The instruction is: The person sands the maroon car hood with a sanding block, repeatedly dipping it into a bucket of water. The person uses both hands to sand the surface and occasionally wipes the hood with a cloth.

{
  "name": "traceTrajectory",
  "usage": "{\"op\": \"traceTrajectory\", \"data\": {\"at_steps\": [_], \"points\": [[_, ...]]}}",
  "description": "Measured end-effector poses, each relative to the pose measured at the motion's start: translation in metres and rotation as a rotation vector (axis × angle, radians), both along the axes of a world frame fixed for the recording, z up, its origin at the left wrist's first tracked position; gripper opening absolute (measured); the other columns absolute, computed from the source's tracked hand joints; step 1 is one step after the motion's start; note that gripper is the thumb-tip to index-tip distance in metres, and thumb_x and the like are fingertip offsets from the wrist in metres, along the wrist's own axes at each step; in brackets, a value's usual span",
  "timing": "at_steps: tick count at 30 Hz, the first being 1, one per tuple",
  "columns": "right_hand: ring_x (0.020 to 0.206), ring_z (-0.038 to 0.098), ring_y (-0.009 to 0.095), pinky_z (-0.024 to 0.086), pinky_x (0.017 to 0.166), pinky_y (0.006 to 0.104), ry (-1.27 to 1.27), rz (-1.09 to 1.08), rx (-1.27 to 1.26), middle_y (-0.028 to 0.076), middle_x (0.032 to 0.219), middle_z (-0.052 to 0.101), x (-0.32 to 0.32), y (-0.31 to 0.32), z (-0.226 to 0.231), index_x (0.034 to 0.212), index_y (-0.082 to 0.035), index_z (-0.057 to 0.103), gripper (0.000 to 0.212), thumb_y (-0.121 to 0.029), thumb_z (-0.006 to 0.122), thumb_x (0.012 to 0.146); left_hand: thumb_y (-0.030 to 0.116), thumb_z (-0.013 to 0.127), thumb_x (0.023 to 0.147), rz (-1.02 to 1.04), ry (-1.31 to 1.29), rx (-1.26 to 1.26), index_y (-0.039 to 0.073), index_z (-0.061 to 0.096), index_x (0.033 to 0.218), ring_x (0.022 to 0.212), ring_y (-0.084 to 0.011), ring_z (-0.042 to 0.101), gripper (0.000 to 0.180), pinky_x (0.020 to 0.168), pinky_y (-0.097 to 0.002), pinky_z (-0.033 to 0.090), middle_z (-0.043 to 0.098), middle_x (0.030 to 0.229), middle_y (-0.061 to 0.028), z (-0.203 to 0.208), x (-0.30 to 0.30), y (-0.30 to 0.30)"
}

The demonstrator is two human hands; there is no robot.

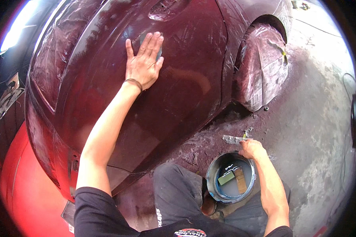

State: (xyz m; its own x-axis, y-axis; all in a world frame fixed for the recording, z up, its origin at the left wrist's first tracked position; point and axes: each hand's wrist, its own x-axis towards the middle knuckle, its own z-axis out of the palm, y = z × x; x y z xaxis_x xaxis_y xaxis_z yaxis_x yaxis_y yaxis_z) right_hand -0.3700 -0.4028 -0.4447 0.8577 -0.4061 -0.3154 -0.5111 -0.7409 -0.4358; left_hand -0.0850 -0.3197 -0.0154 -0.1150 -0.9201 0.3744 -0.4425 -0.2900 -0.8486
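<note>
My left hand (143, 65) lies flat on the dark red car door (178, 102), its fingers stretched out and the thumb apart. A small grey-green sheet (160, 53), perhaps sandpaper, shows under and beside the fingers. Low on the right, my right hand (254, 149) has its fingers bent over the far rim of a dark bucket (211, 177); the fingertips are partly hidden. Cloudy water fills part of the bucket, with a green block (226, 178) and a brown block (240, 180) in it.
Plastic film and paper (261, 71) cover the wheel at upper right. A crumpled strip (233, 139) lies beyond the bucket on the dusty concrete floor (304, 130). A bright red panel (31, 177) is at lower left. My bent legs (178, 193) flank the bucket.
</note>
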Motion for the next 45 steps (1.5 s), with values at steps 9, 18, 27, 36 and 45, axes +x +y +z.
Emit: {"op": "traceTrajectory", "data": {"at_steps": [9, 18, 27, 36, 45], "points": [[0.122, 0.071, 0.035, 0.057, 0.104, 0.0489, 0.007, 0.053, 0.052, 0.019, 0.128, 0.075, 0.003, 0.012, 0.005, 0.132, -0.009, 0.07, 0.053, -0.045, 0.073, 0.094, 0.043, 0.032, 0.114, 0.121, -0.119, 0.043, 0.02, 0.018, 0.173, 0.167, -0.0146, 0.01, 0.065, 0.129, -0.0701, -0.004, 0.013, 0.181, 0.0047, -0.013, -0.021, -0.035], [0.129, 0.067, 0.036, 0.053, 0.109, 0.0471, 0.07, 0.04, 0.109, 0.018, 0.137, 0.071, 0.004, 0.009, 0.011, 0.148, -0.016, 0.062, 0.063, -0.045, 0.074, 0.093, 0.053, 0.027, 0.114, 0.12, -0.171, -0.095, 0.03, 0.014, 0.173, 0.166, -0.0127, 0.011, 0.064, 0.128, -0.07, -0.009, 0.015, 0.18, 0.0079, 0.051, 0.006, -0.023], [0.13, 0.066, 0.035, 0.052, 0.111, 0.0463, 0.061, 0.068, 0.084, 0.018, 0.138, 0.07, 0.005, 0.006, 0.007, 0.15, -0.015, 0.061, 0.066, -0.045, 0.075, 0.093, 0.044, 0.027, 0.114, 0.163, 0.046, 0.123, 0.026, 0.012, 0.174, 0.167, -0.0155, 0.002, 0.064, 0.127, -0.0683, -0.014, 0.005, 0.182, 0.0065, -0.019, 0.009, 0.079], [0.129, 0.066, 0.036, 0.054, 0.11, 0.0469, 0.079, 0.02, 0.088, 0.019, 0.138, 0.07, 0.006, 0.004, 0.009, 0.148, -0.018, 0.062, 0.062, -0.044, 0.074, 0.093, 0.043, 0.027, 0.115, -0.032, -0.053, -0.167, 0.027, 0.012, 0.174, 0.166, -0.014, 0.011, 0.063, 0.127, -0.0705, -0.009, 0.012, 0.181, 0.0056, 0.064, 0.023, -0.004], [0.129, 0.066, 0.036, 0.054, 0.109, 0.0475, 0.062, 0.056, 0.058, 0.019, 0.138, 0.07, 0.015, 0.006, -0.006, 0.147, -0.015, 0.062, 0.062, -0.045, 0.073, 0.094, 0.043, 0.026, 0.114, -0.037, -0.002, -0.069, 0.027, 0.008, 0.174, 0.167, -0.0147, 0.006, 0.064, 0.128, -0.0682, -0.013, 0.01, 0.181, 0.0074, 0.036, 0.026, 0.041]]}}
